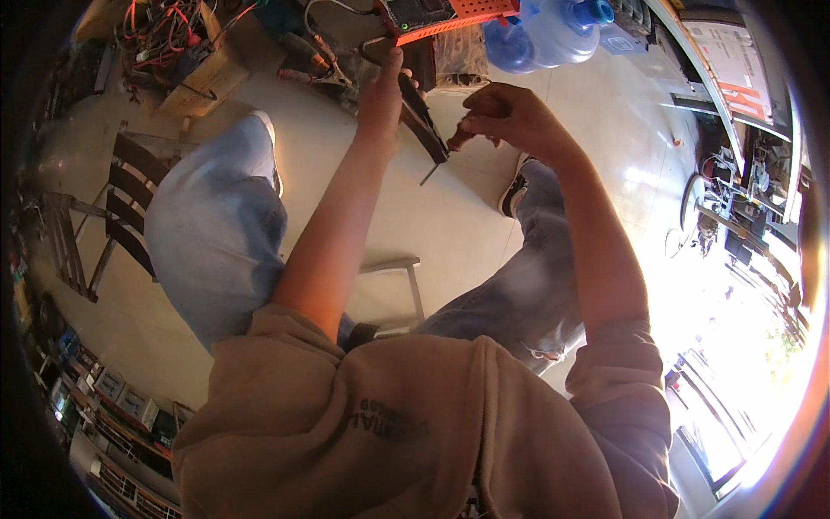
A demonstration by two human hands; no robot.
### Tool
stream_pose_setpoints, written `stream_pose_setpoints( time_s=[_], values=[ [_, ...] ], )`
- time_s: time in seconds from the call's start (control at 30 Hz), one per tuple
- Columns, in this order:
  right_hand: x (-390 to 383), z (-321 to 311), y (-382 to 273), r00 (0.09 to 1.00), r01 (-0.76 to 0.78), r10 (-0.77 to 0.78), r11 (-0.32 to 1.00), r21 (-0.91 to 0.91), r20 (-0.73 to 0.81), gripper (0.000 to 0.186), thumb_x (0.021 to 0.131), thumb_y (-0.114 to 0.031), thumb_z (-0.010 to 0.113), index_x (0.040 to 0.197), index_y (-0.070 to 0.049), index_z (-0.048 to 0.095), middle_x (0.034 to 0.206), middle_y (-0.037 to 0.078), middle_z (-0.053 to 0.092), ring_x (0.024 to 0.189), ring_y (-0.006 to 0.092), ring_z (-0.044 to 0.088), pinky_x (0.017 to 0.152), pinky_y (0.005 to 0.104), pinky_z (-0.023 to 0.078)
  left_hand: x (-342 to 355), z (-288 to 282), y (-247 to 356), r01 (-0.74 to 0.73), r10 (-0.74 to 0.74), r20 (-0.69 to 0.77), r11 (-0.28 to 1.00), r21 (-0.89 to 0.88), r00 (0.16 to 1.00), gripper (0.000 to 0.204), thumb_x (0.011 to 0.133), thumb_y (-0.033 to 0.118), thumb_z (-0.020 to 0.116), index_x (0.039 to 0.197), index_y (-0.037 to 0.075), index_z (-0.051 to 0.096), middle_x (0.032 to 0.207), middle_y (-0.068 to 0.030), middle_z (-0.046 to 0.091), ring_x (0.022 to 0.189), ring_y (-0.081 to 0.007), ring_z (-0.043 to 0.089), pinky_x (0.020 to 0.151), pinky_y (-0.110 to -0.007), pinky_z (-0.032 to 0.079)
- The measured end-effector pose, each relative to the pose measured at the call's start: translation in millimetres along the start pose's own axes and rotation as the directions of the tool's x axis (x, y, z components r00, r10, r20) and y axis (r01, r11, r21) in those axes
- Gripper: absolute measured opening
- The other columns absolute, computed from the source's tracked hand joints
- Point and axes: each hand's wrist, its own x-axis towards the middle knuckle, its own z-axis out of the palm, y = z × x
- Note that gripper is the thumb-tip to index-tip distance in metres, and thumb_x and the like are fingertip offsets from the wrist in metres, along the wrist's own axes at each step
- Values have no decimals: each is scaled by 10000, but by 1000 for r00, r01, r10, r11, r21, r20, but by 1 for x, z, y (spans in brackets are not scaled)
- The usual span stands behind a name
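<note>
My left hand (381, 102) is closed round a long, dark, narrow piece (421, 119) that slants down to the right. Its kind I cannot make out. My right hand (512, 119) grips a screwdriver by its reddish-brown handle (460, 138). A thin shaft (429, 176) shows beyond the dark piece's lower end, in line with that handle. Whether the screwdriver touches the piece I cannot tell. Just past my left hand is an orange-sided device (454, 28) with a perforated edge and a dark top.
An open cardboard box (203, 91) of tangled red and black wires stands at the far left. Cables and tools (316, 60) lie beside it. A blue water jug (553, 35) is at the far right. A dark slatted chair (134, 203) stands left of my leg, shelves (130, 402) behind it.
</note>
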Motion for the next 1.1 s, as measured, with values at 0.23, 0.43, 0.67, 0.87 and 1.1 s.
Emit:
stream_pose_setpoints(
  time_s=[0.23, 0.43, 0.67, 0.87, 1.1],
  values=[
    [16, 39, -9, 987, 142, -144, 989, -40, -73, 204, 969, -179, 605, 931, 12, 540, 786, 81, 694, 721, 146, 682, 710, 280, 521, -14, 12, 4, -89, 78, -109, 991, -103, 991, 389, 982, 373, 528, 864, 8, 591, 686, -85, 577, 576, -187, 575, 553, -333, 512],
    [17, 25, -2, 965, 206, -191, 976, 69, -179, 233, 960, -169, 610, 924, 46, 530, 742, 88, 677, 670, 150, 669, 657, 300, 520, -7, 7, -7, -89, 82, -53, 983, -160, 995, 386, 983, 371, 525, 840, 19, 597, 698, -84, 580, 573, -198, 579, 553, -336, 515],
    [14, 25, -13, 982, 178, -175, 983, 39, -75, 204, 999, -163, 553, 959, 23, 479, 760, 109, 679, 714, 175, 681, 703, 306, 539, -12, 8, -2, -108, 105, -40, 991, -85, 994, 377, 988, 365, 516, 890, 16, 620, 719, -88, 604, 605, -218, 628, 575, -343, 527],
    [11, 26, -17, 977, 187, -191, 981, -49, -92, 196, 997, -159, 560, 955, 12, 474, 765, 90, 685, 727, 156, 680, 711, 294, 535, -6, 3, -5, -137, 134, -46, 987, -79, 990, 377, 983, 365, 493, 967, 11, 623, 778, -101, 632, 665, -223, 650, 633, -347, 538],
    [16, 21, -10, 985, 168, -166, 985, 32, -56, 273, 951, -221, 637, 978, 32, 537, 783, 85, 689, 726, 149, 666, 705, 295, 526, -9, 3, -5, -138, 137, -26, 990, -36, 990, 430, 957, 417, 496, 1066, 15, 604, 884, -116, 663, 791, -223, 680, 734, -344, 554]
  ],
)
